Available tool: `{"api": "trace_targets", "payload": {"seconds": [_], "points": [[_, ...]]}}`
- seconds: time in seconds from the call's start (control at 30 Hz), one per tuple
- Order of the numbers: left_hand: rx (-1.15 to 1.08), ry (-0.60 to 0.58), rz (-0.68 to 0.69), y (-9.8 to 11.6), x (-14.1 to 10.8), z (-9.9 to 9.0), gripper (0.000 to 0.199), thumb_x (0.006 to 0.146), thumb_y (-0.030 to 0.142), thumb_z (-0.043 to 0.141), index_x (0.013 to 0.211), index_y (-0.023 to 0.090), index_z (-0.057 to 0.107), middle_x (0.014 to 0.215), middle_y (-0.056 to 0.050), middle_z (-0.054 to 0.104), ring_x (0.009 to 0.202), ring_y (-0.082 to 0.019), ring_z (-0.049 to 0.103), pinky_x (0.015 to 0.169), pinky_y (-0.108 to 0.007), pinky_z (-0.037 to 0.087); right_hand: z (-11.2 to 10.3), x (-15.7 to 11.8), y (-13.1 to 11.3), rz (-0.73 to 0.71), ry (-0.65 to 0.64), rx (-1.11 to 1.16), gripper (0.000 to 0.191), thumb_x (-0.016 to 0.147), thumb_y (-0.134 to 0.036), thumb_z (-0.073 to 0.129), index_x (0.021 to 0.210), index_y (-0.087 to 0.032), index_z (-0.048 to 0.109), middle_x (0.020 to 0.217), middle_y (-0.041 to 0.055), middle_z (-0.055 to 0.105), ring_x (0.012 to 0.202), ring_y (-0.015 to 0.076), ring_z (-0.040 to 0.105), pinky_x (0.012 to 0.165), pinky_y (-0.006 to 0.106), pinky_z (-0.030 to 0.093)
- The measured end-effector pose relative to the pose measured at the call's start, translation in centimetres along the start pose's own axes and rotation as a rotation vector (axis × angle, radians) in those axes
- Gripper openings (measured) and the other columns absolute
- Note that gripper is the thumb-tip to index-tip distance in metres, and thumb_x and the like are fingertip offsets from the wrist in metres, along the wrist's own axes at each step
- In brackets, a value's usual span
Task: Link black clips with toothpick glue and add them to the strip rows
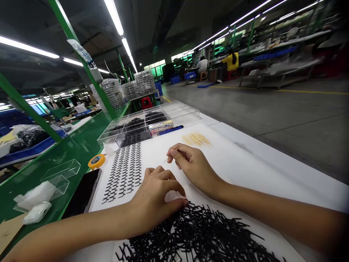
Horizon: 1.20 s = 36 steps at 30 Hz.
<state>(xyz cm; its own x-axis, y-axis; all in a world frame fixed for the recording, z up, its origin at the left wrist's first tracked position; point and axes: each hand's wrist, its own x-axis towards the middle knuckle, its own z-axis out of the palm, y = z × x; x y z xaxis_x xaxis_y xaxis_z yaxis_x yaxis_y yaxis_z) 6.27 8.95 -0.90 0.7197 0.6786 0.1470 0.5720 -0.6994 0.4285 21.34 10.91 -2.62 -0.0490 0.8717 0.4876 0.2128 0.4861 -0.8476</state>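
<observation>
My right hand [197,165] is closed in a pinch on a thin wooden toothpick [169,157], which points down to the left above the white work surface [231,163]. At the near pile of black Y-shaped pieces [207,233], my left hand [160,198] is curled, thumb and forefinger tips almost together. A dark bit shows at those fingertips, seemingly one black piece from the pile's edge; most of it is hidden. Beyond my left hand, similar Y-shaped pieces [124,171] lie in neat columns. Several loose toothpicks [196,139] are spread beyond my right hand.
Clear divided boxes [131,125] hold black pieces at the back, beside small cartons [160,126] and a blue pen [171,130]. To the left lie orange tape [96,161], a phone [82,193] and a white case [37,213]. Two people sit far off.
</observation>
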Motion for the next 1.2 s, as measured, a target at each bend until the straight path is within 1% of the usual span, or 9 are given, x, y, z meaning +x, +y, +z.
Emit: {"api": "trace_targets", "payload": {"seconds": [0.2,0.3,0.37,0.47,0.57,0.73,0.87,1.07,1.2], "points": [[-0.088,-0.059,-0.022,0.3,0.0,0.0,0.002,0.078,0.023,0.065,0.079,0.023,0.066,0.084,-0.001,0.063,0.09,-0.022,0.053,0.085,-0.043,0.036,-0.2,-0.1,0.0,-0.002,-0.006,-0.001,0.025,0.095,-0.03,0.048,0.081,-0.012,0.059,0.075,0.0005,0.06,0.07,0.0131,0.059,0.068,0.03,0.049],[-0.172,-0.039,-0.04,0.7,-0.6,-0.8,0.005,0.081,0.021,0.061,0.081,0.023,0.066,0.085,0.0,0.066,0.087,-0.017,0.059,0.084,-0.034,0.043,-0.3,-0.1,0.0,-0.004,-0.007,-0.006,0.026,0.095,-0.031,0.047,0.08,-0.013,0.058,0.075,0.0006,0.06,0.069,0.013,0.058,0.067,0.03,0.049],[-0.217,-0.005,-0.081,0.8,-1.4,-1.7,0.008,0.083,0.02,0.058,0.082,0.021,0.065,0.08,0.002,0.069,0.077,-0.013,0.062,0.075,-0.026,0.047,-0.2,0.0,0.1,-0.003,-0.01,-0.009,0.026,0.095,-0.032,0.048,0.08,-0.012,0.059,0.075,0.0006,0.06,0.068,0.0129,0.058,0.066,0.029,0.048],[-0.22,0.055,-0.168,0.5,-2.9,-3.2,0.009,0.084,0.022,0.057,0.08,0.021,0.065,0.073,0.002,0.07,0.069,-0.012,0.064,0.066,-0.022,0.049,-0.2,0.0,0.2,0.0,-0.017,-0.008,0.027,0.095,-0.032,0.048,0.08,-0.013,0.059,0.075,0.0006,0.06,0.067,0.0126,0.057,0.065,0.029,0.048],[-0.171,0.073,-0.226,-0.3,-4.5,-4.3,0.011,0.085,0.024,0.055,0.081,0.023,0.066,0.076,0.001,0.07,0.071,-0.013,0.064,0.064,-0.022,0.049,-0.2,0.0,0.3,0.005,-0.027,-0.005,0.026,0.095,-0.032,0.048,0.08,-0.013,0.059,0.075,0.0004,0.06,0.067,0.0126,0.057,0.066,0.029,0.047],[-0.032,-0.006,-0.245,-1.8,-6.0,-4.9,0.012,0.083,0.021,0.054,0.078,0.022,0.065,0.072,0.001,0.068,0.065,-0.013,0.061,0.06,-0.023,0.045,-0.2,0.1,0.3,0.008,-0.037,0.0,0.024,0.094,-0.03,0.049,0.08,-0.013,0.059,0.074,0.0,0.059,0.061,0.0111,0.053,0.061,0.026,0.044],[0.063,-0.064,-0.239,-2.2,-6.0,-4.9,0.012,0.084,0.019,0.052,0.08,0.02,0.064,0.074,0.0,0.067,0.066,-0.013,0.06,0.059,-0.023,0.044,-0.2,0.1,0.1,0.012,-0.039,0.009,0.022,0.094,-0.027,0.048,0.08,-0.013,0.059,0.074,0.0,0.059,0.056,0.0099,0.047,0.057,0.024,0.039],[0.185,-0.15,-0.168,-2.2,-5.6,-4.6,0.02,0.088,0.016,0.044,0.083,0.018,0.063,0.08,-0.004,0.063,0.071,-0.015,0.057,0.063,-0.026,0.044,-0.3,0.1,0.0,0.024,-0.038,0.021,0.021,0.092,-0.026,0.048,0.077,-0.016,0.059,0.074,0.0014,0.061,0.056,0.011,0.045,0.055,0.026,0.037],[0.263,-0.185,-0.125,-2.2,-5.4,-4.2,0.024,0.089,0.014,0.039,0.08,0.016,0.061,0.076,-0.004,0.059,0.069,-0.016,0.053,0.063,-0.029,0.042,-0.4,0.2,0.1,0.029,-0.032,0.022,0.021,0.092,-0.025,0.049,0.075,-0.017,0.059,0.072,0.0007,0.061,0.055,0.0113,0.045,0.054,0.026,0.037]]}}
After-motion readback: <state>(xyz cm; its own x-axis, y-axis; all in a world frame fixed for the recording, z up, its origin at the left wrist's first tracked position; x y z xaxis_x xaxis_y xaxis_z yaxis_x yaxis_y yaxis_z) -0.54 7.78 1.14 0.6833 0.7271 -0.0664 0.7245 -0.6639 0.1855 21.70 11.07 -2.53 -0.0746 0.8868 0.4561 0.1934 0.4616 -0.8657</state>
